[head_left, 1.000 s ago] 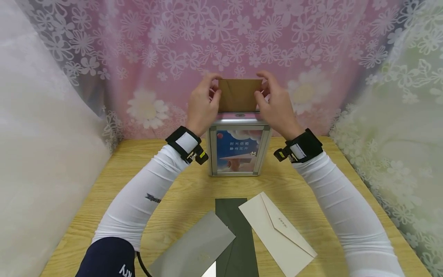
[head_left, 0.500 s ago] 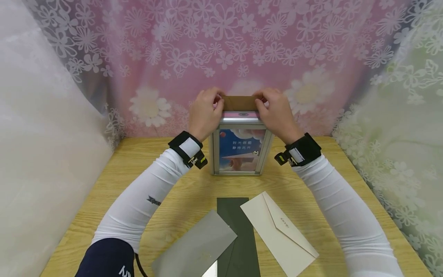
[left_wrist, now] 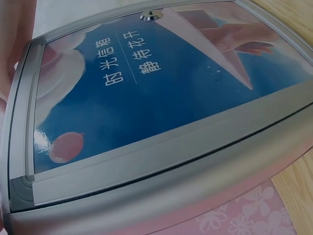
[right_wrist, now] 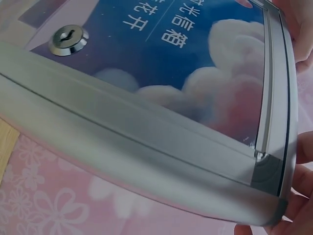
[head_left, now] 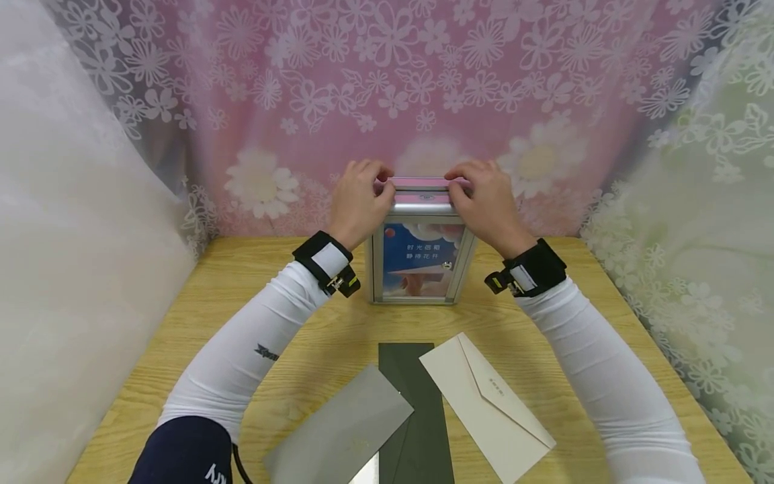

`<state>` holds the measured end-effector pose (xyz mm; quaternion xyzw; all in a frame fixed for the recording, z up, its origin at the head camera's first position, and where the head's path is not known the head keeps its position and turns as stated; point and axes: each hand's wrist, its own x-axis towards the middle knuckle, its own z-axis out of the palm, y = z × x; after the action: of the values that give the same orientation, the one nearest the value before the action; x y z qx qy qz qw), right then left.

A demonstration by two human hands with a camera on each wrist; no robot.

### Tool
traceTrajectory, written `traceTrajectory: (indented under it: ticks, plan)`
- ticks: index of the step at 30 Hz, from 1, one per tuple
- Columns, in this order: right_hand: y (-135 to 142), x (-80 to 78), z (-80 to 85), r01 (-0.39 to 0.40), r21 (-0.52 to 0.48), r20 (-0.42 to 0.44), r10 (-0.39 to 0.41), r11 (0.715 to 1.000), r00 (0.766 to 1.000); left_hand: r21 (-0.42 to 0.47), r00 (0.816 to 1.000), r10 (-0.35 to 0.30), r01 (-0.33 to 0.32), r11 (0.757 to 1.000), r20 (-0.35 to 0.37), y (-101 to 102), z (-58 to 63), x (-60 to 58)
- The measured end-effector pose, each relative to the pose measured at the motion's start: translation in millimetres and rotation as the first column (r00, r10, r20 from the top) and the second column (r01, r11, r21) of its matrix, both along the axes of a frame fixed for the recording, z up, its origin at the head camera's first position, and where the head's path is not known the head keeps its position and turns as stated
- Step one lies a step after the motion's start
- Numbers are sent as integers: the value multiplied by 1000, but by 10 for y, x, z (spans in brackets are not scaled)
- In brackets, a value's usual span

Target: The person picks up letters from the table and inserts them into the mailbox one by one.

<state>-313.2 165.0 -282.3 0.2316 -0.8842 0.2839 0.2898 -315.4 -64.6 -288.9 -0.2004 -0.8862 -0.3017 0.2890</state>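
A silver-framed letter box (head_left: pixel 417 269) stands upright on the table, its blue door printed with white Chinese characters. At its top left corner my left hand (head_left: pixel 359 205) holds on with bent fingers, thumb toward the front. My right hand (head_left: pixel 488 205) grips the top right corner the same way. Between them runs the pink-edged top (head_left: pixel 418 183) of the box, where no brown envelope shows now. The left wrist view is filled by the door (left_wrist: pixel 161 93). In the right wrist view, fingers (right_wrist: pixel 304 147) curl by the frame's corner, near a round keyhole lock (right_wrist: pixel 68 40).
On the wooden table (head_left: pixel 242 289) in front lie a grey envelope (head_left: pixel 338 430), a dark green envelope (head_left: pixel 423 403) partly under it, and a cream envelope (head_left: pixel 484 403) at right. A pink flowered curtain (head_left: pixel 387 81) hangs behind the box.
The brown envelope pinched between my hands has gone down into the top of the letter box, out of sight. Both hands have come down with it to the box's top corners.
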Motion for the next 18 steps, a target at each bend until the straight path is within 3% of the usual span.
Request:
traceTrajectory:
  ticks: [5, 12, 18]
  plan:
    - [83, 67, -44, -22, 3, -36, 22, 1000, 999, 4, 1000, -25, 25, 1000, -7, -93, -30, 59]
    - [277, 245, -79, 0, -1, 24, 0, 1000, 1000, 16, 1000, 5, -5, 1000, 8, -332, -129, 252]
    - [489, 449, -132, 50, 51, 49, -53, 997, 997, -37, 994, 50, -46, 998, 94, -530, -307, 487]
